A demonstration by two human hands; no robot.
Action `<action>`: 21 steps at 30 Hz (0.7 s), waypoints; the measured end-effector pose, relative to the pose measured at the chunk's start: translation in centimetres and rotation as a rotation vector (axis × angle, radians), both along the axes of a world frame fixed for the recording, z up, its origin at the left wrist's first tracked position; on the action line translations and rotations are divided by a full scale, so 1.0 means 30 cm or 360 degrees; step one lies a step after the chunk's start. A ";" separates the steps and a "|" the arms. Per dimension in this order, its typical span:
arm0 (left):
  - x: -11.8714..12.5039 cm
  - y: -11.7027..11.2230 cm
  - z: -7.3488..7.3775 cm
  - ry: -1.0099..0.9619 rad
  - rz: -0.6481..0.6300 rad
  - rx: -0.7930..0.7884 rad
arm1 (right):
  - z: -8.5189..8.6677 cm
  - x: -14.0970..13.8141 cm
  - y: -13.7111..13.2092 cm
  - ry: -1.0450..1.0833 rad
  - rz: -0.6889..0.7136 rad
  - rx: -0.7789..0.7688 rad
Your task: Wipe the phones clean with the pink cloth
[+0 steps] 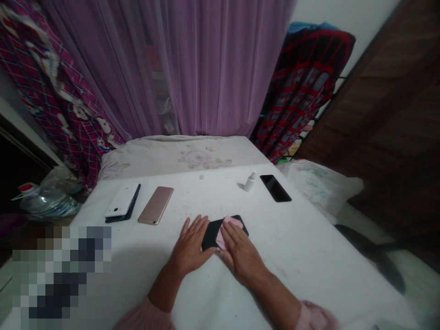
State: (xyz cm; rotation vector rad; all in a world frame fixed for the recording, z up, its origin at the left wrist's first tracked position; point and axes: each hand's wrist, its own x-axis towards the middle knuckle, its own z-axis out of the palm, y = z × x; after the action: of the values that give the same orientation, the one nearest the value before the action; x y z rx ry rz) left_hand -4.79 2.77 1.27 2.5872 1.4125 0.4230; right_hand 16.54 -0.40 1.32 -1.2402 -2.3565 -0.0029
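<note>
- White desk before a purple curtain; the black phone lies flat between my hands.
- My left hand pins its left end, grip spread flat.
- My right hand presses a pink cloth on it, fingers flat, not pinching.
- Best, I judge: hold firm and wipe lengthwise.
- Its long axis runs left to right, the right end angled away from me.

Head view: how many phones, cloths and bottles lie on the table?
Phones: 4 (white phone, rose-gold phone, far black phone, near black phone at the left hand)
Pink cloth: 1
Spray bottle: 1
Total: 6
Dark slab under the white phone unclear, not counted.
</note>
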 end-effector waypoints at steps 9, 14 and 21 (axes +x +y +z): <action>0.008 -0.006 0.015 -0.0011 0.0034 -0.0013 | -0.002 0.025 -0.015 -0.0100 -0.0036 -0.0021; 0.005 -0.003 0.009 -0.0013 0.0022 -0.0017 | -0.017 0.066 -0.081 -0.0216 -0.0136 0.0003; 0.005 -0.002 0.012 0.0025 0.0021 -0.0035 | 0.001 0.040 0.050 -0.0255 -0.0257 -0.0067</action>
State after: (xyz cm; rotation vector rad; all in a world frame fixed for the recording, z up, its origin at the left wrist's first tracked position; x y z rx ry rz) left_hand -4.63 2.72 1.63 2.5705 1.4320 0.3876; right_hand 17.74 1.11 1.36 -1.4984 -2.3937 -0.1092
